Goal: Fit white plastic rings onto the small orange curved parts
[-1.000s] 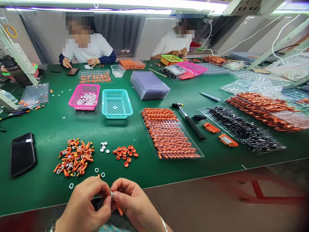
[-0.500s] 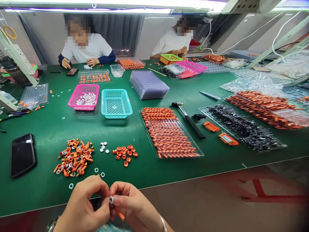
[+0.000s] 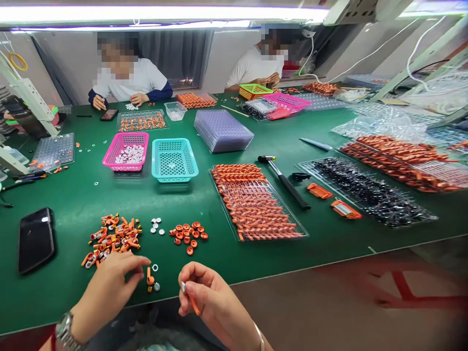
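1. Landmark: teal basket [image 3: 174,160] on green table [image 3: 329,243]; holds nothing visible.
2. Pink basket [image 3: 126,150], just left of teal basket, holds small white/red pcs.
3. Clear tray [image 3: 256,202], right of teal basket and nearer the wearer, filled w/ rows of orange parts.
4. Stack of clear trays [image 3: 223,129], beyond teal basket to the right; contents not discernible.
5. Black-part tray [image 3: 369,192], far right of teal basket, loaded w/ dark pcs. Hammer [image 3: 285,181] lies btwn it and the orange-part tray.
6. Small clear tub [image 3: 175,110], beyond teal basket; contents unclear.
7. Left hand [image 3: 109,287], well nearer than teal basket, fingers loosely curled over table, gripping nothing; just right of it lies an orange piece [image 3: 149,278] on the table edge.
8. Right hand [image 3: 210,304], nearer than teal basket, pinches an orange pin [image 3: 193,304] w/ a pale tip btwn thumb and forefinger, held off the table edge.
9. Loose heap of orange parts [image 3: 111,238], near-left of teal basket; orange caps [image 3: 188,232] directly nearer than it; white discs [image 3: 157,225] btwn the two.
10. Black phone [image 3: 35,239], far near-left of teal basket, screen dark.
11. Two persons seated at far side, hands on table.
12. Writing/labels: none legible.
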`<state>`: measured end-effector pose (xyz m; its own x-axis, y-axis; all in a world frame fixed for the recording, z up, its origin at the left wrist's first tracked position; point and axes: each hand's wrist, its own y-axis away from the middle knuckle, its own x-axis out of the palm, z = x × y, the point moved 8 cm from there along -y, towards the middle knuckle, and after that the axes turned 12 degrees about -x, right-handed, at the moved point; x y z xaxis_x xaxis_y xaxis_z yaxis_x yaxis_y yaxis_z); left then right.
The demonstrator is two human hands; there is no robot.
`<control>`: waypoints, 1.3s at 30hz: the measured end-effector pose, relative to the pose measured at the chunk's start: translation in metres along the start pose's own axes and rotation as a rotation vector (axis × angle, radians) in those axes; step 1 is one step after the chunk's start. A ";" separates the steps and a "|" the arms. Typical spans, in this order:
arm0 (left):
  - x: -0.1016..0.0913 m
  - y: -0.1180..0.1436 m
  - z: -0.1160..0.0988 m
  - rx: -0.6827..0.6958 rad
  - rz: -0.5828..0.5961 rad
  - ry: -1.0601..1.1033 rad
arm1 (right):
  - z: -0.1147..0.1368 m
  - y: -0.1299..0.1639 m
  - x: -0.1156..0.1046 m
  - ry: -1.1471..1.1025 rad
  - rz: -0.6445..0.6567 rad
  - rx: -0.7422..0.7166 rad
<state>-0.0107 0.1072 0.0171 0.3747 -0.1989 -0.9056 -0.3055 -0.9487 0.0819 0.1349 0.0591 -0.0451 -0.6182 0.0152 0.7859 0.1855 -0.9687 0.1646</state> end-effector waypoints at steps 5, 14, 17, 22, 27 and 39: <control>0.004 -0.052 -0.012 0.051 -0.093 -0.062 | 0.016 -0.003 -0.013 0.148 -0.051 -0.114; 0.021 -0.088 -0.022 0.080 -0.069 -0.121 | 0.026 -0.001 -0.021 0.291 -0.044 -0.235; 0.019 -0.074 -0.026 0.061 -0.067 -0.072 | 0.028 -0.003 -0.019 0.354 -0.034 -0.265; 0.022 -0.029 -0.037 0.049 0.030 0.123 | 0.029 -0.001 -0.009 0.461 -0.018 -0.299; 0.033 0.001 -0.024 -0.132 0.216 0.660 | 0.024 0.003 0.000 0.506 0.017 -0.302; 0.031 0.023 -0.014 -0.216 -0.012 0.809 | 0.017 0.005 0.017 0.548 0.076 -0.240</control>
<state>0.0061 0.0759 -0.0033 0.9147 -0.2257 -0.3353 -0.1542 -0.9617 0.2266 0.1383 0.0585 -0.0204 -0.9256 -0.1243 0.3576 0.1064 -0.9919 -0.0694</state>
